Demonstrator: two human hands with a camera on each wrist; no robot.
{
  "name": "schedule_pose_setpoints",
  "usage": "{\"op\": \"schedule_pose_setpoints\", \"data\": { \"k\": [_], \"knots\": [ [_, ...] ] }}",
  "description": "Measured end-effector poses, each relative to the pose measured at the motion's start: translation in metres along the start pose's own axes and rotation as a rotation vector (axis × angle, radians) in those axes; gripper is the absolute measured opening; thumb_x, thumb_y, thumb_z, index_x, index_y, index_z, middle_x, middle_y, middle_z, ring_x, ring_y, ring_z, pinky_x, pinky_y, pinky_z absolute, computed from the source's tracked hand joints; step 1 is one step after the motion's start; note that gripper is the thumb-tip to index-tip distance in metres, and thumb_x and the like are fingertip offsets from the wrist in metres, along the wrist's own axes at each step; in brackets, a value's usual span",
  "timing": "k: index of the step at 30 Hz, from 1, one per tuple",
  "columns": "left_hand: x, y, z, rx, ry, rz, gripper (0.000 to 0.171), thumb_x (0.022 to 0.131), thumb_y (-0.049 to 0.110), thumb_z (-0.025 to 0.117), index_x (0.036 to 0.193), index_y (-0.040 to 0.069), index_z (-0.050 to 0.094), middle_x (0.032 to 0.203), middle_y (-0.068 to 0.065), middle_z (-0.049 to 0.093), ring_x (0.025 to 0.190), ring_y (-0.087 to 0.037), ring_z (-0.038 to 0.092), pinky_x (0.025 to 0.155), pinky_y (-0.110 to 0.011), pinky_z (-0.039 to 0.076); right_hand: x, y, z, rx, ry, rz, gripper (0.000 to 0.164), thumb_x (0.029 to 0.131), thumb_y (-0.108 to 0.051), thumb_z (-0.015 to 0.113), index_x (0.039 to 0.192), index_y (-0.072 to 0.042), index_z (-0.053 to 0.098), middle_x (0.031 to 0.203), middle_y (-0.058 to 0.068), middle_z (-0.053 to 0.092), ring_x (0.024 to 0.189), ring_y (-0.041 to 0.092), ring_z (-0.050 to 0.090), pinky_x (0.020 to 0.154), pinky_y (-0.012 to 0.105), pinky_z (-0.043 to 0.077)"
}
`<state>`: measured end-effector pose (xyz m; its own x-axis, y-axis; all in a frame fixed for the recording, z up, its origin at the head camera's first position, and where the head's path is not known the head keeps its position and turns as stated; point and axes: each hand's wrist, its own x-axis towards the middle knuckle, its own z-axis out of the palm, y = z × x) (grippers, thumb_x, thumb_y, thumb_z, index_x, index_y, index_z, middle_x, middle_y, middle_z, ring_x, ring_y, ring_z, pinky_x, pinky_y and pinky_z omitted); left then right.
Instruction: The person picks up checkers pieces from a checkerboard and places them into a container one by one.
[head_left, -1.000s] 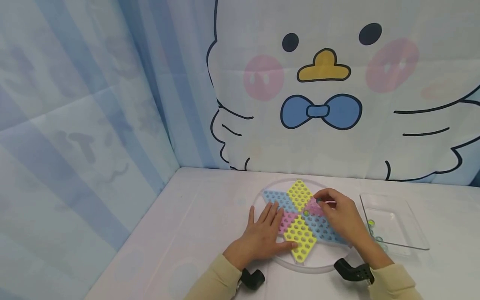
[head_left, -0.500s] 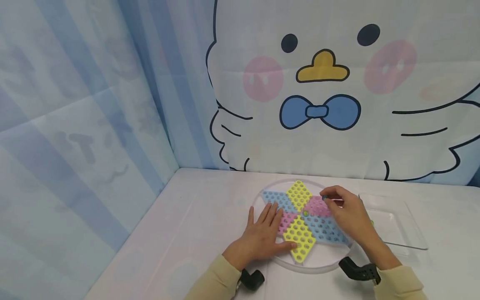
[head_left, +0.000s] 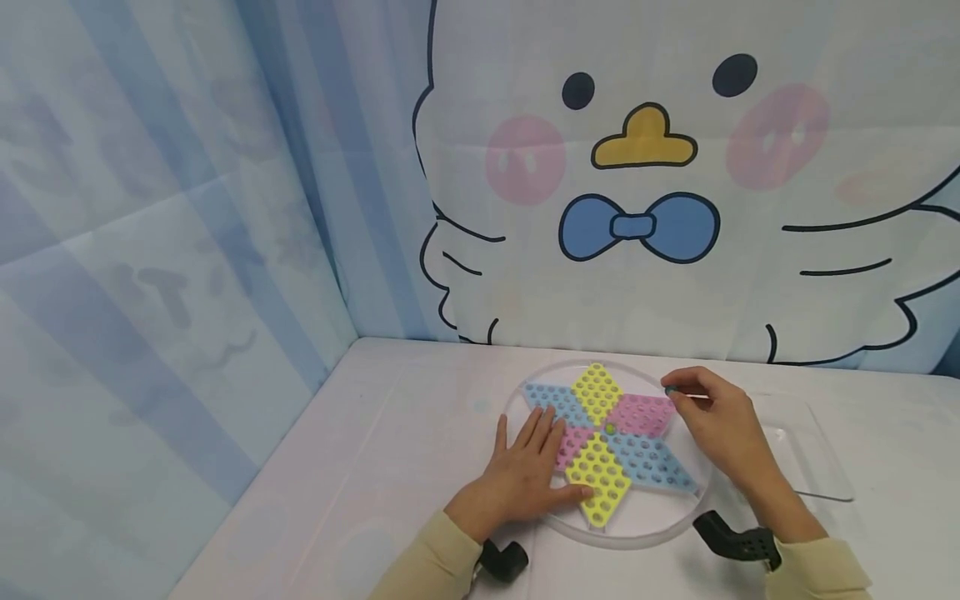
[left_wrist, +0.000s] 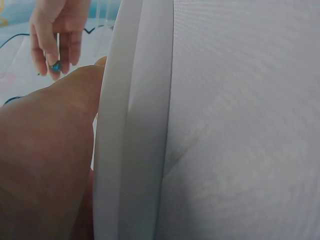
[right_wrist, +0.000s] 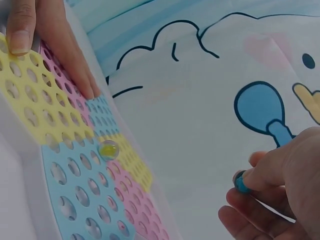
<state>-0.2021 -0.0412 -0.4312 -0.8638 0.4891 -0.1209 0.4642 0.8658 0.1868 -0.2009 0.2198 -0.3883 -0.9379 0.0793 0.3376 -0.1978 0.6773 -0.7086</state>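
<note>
My left hand (head_left: 517,471) lies flat with spread fingers on the left part of a star-shaped game board (head_left: 597,472), its thumb across a yellow section. The board has yellow, pink and blue sections full of holes and sits on a clear round base (head_left: 645,537). One clear marble with a yellow-green core (right_wrist: 108,149) rests near the board's middle. Off the board's right side, my right hand (head_left: 723,425) pinches a teal-blue marble (right_wrist: 242,182) between thumb and fingertips. In the left wrist view the same blue marble (left_wrist: 56,66) shows at the right hand's fingertips.
A clear square tray (head_left: 828,450) stands on the white table (head_left: 405,433) at the right, partly hidden behind the right hand and forearm. Behind the table hangs a cloth backdrop (head_left: 637,292) with a cartoon bird; a striped cloth (head_left: 180,292) hangs on the left.
My right hand has moved right, from over the pink section to beyond the board's edge, carrying the blue marble. It now covers more of the tray. The left hand stays in place.
</note>
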Motion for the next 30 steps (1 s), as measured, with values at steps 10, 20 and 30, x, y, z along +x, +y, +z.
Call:
{"op": "schedule_pose_setpoints", "data": {
  "k": [10, 20, 30],
  "knots": [
    [0.000, -0.001, -0.001, 0.004, -0.005, -0.005, 0.100, 0.087, 0.081, 0.038, 0.161, 0.019, 0.011, 0.169, -0.002, 0.000, 0.157, -0.020, -0.001, 0.121, -0.062, 0.000, 0.001, 0.004, -0.015, -0.001, 0.046, 0.011, 0.024, 0.102, -0.015, 0.052, 0.121, -0.004, 0.062, 0.122, 0.018, 0.064, 0.113, 0.033, 0.059, 0.079, -0.002, 0.039],
    [0.001, -0.001, 0.000, -0.002, -0.007, -0.004, 0.100, 0.087, 0.082, 0.037, 0.161, 0.019, 0.010, 0.169, -0.001, 0.000, 0.157, -0.019, -0.001, 0.121, -0.062, -0.001, -0.001, 0.012, -0.028, -0.012, 0.111, 0.050, 0.026, 0.102, -0.019, 0.054, 0.122, -0.005, 0.063, 0.123, 0.019, 0.064, 0.104, 0.007, 0.055, 0.075, -0.005, 0.037],
    [0.000, 0.000, 0.000, 0.003, -0.013, -0.007, 0.100, 0.087, 0.081, 0.038, 0.161, 0.019, 0.011, 0.169, -0.001, 0.000, 0.157, -0.019, -0.001, 0.122, -0.062, 0.000, -0.002, 0.022, -0.035, -0.018, 0.140, 0.144, 0.030, 0.103, -0.021, 0.050, 0.126, -0.005, 0.061, 0.126, 0.018, 0.063, 0.101, 0.000, 0.047, 0.072, -0.002, 0.039]
  ]
}}
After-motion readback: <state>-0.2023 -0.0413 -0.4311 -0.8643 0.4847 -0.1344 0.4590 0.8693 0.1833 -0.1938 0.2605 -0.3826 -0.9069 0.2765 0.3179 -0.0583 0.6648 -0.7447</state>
